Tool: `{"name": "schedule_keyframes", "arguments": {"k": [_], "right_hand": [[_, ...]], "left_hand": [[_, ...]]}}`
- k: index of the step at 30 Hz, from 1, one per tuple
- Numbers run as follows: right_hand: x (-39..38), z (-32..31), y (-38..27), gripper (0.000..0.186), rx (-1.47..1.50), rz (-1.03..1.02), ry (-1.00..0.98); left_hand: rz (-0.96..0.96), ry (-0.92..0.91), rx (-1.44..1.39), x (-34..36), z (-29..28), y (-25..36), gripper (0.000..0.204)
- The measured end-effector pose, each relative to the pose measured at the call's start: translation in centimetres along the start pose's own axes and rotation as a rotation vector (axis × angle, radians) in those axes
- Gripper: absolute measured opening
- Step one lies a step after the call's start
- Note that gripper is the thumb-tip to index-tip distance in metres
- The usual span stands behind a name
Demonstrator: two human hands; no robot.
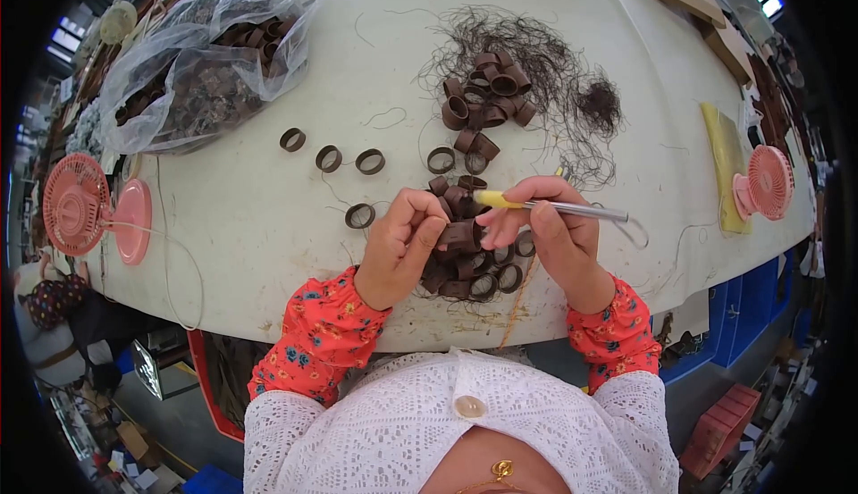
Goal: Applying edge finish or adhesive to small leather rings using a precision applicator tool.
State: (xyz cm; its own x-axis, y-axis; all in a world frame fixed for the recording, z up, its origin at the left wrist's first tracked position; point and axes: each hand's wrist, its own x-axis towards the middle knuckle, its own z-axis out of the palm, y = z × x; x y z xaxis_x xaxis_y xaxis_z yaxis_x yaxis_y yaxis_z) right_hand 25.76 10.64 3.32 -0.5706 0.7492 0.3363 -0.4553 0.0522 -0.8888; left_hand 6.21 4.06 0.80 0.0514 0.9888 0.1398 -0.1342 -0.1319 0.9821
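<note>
My left hand [398, 248] is closed, pinching a brown loop [460, 236], a short wide band that looks like leather, between thumb and fingers. Just to its right, my right hand [565, 242] grips a pen-shaped tool [585, 211] with a silver barrel and a yellow front part. The tool's yellow end points left, above the held loop and apart from it as far as I can see. Beneath and around both hands lies a pile of similar brown loops [483, 285]. A second heap of loops [490, 92] sits farther off, and several single ones lie to the left.
Dark loose thread [601, 106] is tangled beyond the loops on the pale table [295, 217]. A clear plastic bag [210, 70] full of loops stands far left. Pink fans [77, 204] stand at both sides, one with a white cable. A yellow packet [726, 168] lies at right.
</note>
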Motion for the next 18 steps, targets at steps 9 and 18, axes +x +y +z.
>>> {"name": "schedule_keyframes", "arguments": {"k": [9,18], "right_hand": [[-0.37,0.00,-0.36,0.025,0.027,0.183,-0.046],[-0.33,0.12,-0.49,0.024,-0.001,0.200,-0.052]], "left_hand": [[-0.003,-0.034,0.066,-0.12,-0.12,0.10,0.010],[0.018,-0.010,0.054,-0.09,0.20,0.09,0.009]]}}
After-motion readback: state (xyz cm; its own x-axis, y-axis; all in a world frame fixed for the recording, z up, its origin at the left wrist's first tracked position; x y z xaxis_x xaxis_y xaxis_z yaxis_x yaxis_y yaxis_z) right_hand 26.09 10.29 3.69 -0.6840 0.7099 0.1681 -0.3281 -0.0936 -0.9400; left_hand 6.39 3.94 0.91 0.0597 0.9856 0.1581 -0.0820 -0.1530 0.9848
